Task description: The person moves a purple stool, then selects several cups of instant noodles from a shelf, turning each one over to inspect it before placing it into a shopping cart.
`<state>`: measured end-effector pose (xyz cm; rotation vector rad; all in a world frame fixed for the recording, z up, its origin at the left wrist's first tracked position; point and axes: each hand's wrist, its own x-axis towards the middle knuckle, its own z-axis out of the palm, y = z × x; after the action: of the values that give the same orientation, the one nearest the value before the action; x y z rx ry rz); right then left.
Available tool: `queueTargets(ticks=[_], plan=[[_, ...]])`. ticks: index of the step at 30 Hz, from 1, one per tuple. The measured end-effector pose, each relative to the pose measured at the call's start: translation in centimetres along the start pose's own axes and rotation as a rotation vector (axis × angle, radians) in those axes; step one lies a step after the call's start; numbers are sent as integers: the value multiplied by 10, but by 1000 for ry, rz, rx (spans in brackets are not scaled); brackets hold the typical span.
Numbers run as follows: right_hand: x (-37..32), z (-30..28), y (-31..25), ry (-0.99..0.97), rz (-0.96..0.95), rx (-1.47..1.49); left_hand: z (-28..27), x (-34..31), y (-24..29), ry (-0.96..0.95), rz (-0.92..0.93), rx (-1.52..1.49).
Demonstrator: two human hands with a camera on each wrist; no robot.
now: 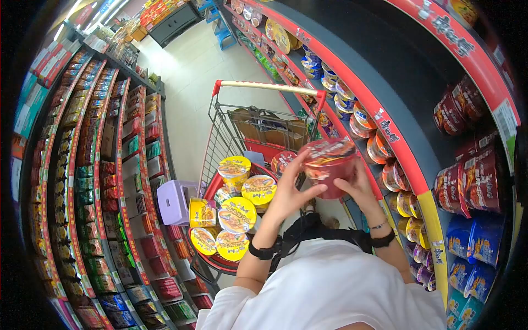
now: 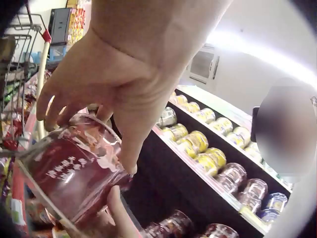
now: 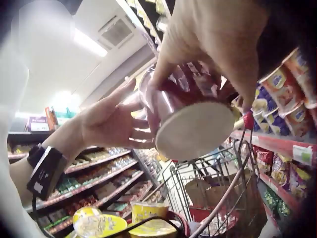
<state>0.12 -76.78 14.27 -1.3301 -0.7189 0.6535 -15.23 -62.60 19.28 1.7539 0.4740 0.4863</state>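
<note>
The left hand (image 1: pixel 287 192) and the right hand (image 1: pixel 360 188) are both gripping a red noodle bowl (image 1: pixel 330 164), one on each side, with the fingers curled against its wall. The bowl is hanging tilted in the air between the hands, its pale base showing in the right wrist view.

Just beyond and below the hands a shopping cart (image 1: pixel 220 146) is standing, its handle (image 1: pixel 264 86) on the side far from the person. Under the left hand, yellow-lidded bowls (image 1: pixel 237 214) are lying piled in the cart's near end. Beyond the hands, a brown bag (image 1: pixel 269 129) is sitting at its far end. A purple stool (image 1: pixel 175 201) is standing just beside the cart, to the left of the left hand.

Close to the right of the right hand, a shelf (image 1: pixel 410 159) is carrying rows of red bowls (image 1: pixel 467 176) and orange cups (image 1: pixel 379 146). Well to the left, a second shelf wall (image 1: pixel 93 181) is running along the aisle, with pale floor (image 1: pixel 187 71) stretching away between them.
</note>
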Motion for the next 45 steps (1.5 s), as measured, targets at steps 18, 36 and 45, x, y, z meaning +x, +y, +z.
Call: queueTargets(ticks=[18, 36, 45], plan=[[47, 45, 47, -114, 223, -293, -63, 66, -195, 225, -184, 456], [-81, -62, -139, 1117, -723, -807, -94, 128, -274, 104, -198, 581], [-77, -94, -177, 1347, -806, -970, -119, 129, -297, 80, -514, 646]])
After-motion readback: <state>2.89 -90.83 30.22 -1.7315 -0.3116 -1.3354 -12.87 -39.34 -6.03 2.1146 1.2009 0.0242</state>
